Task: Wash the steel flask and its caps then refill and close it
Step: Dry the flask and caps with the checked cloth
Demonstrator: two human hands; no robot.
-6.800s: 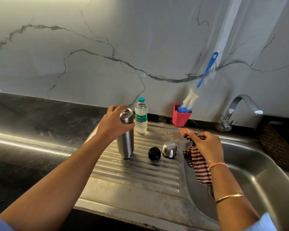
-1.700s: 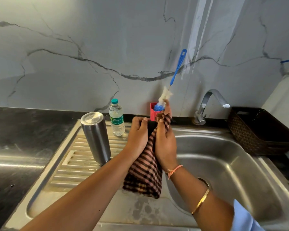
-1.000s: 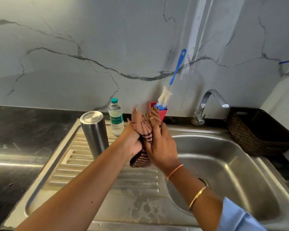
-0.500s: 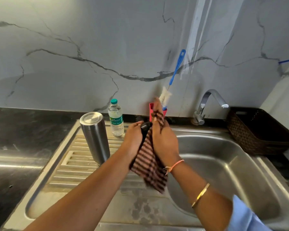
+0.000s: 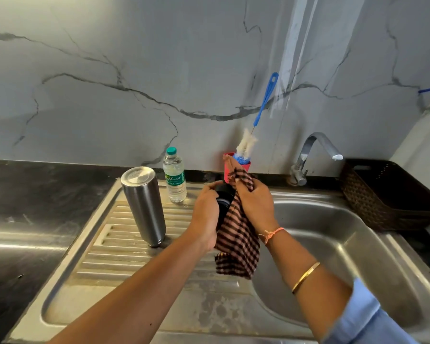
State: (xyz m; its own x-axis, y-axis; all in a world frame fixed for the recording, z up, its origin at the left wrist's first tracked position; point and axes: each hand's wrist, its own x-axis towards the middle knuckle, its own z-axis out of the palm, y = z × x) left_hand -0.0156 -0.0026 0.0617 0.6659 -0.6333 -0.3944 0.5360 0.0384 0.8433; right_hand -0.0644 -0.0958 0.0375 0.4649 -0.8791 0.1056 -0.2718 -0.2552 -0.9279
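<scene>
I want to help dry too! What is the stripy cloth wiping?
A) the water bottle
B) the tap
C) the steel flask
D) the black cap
D: the left hand grips the black cap while the right hand holds the striped cloth against it; the steel flask stands apart on the drainboard.

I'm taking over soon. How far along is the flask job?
Washing looks done: the flask stands apparently upside down on the drainboard. In hand: the left hand holds the black cap while the right hand wipes it with the cloth. Left: refilling, perhaps from the water bottle, and closing.
</scene>
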